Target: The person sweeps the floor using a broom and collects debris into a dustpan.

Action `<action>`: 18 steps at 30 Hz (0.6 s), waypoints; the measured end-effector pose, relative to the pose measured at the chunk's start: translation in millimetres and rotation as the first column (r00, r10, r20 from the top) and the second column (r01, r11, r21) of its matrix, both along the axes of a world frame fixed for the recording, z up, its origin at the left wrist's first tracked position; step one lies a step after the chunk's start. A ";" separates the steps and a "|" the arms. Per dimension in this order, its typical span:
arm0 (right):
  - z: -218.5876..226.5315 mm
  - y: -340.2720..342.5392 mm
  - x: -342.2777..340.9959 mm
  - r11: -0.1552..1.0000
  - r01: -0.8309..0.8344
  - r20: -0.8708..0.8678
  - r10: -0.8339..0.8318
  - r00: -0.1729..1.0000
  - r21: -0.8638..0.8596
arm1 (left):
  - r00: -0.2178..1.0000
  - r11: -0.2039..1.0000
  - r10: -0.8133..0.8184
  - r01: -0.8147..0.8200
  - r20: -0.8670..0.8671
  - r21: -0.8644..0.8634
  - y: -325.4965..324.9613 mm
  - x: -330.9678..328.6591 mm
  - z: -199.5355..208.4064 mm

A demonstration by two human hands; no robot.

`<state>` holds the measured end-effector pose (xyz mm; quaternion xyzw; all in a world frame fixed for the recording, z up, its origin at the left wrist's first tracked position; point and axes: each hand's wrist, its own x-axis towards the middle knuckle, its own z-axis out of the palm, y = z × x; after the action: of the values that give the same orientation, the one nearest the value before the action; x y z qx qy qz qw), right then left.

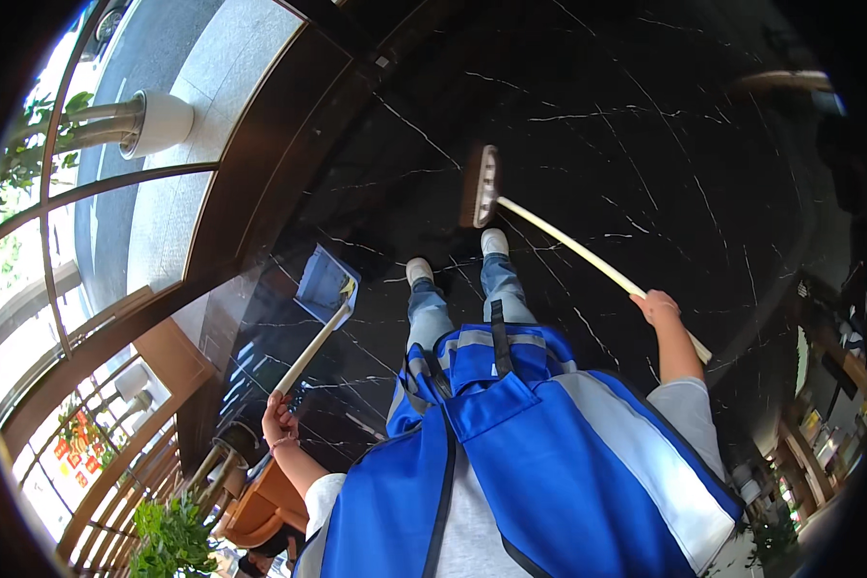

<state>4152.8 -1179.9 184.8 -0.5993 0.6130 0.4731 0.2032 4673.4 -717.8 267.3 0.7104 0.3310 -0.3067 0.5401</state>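
Note:
My left hand [279, 420] is closed around the upper end of the pale handle of a blue dustpan [320, 285]. The pan rests on the floor to the left of my feet, with a small yellowish bit in it. Out to the right, my right hand [657, 306] grips the long cream-coloured stick of a broom [570, 243], and the stick's end sticks out past my wrist. The broom head [487, 187], with brown bristles and a light top, is just ahead of my right shoe and slightly blurred.
Black marble floor [588, 154] with white veins spreads around me. Along the left runs a brown-framed window wall [260, 135], with a white planter [159, 125] outside. A green plant [173, 539] and an orange-brown chair [265, 506] stand at the lower left, where a person's dark hair shows. Shelves [809, 453] line the right.

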 end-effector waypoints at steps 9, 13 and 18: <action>51.3 -3.8 26.5 0.987 -0.162 0.142 0.160 0.977 0.000 | 0.941 0.907 0.303 -0.333 -0.150 -0.259 50.2 -65.4 -28.8; 64.2 -1.4 74.4 0.943 -0.331 0.204 0.332 0.921 -0.036 | 0.951 0.922 0.256 -0.294 -0.172 -0.251 66.8 -106.6 -31.9; 24.9 31.4 185.4 0.860 -0.510 0.404 0.472 0.784 -0.016 | 0.943 0.930 0.279 -0.312 -0.181 -0.192 113.4 -161.7 -34.1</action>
<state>4338.2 -1148.5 209.7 -0.8104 0.3592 0.4073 0.2198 4511.7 -604.4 233.1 0.5634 0.4385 -0.3087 0.6285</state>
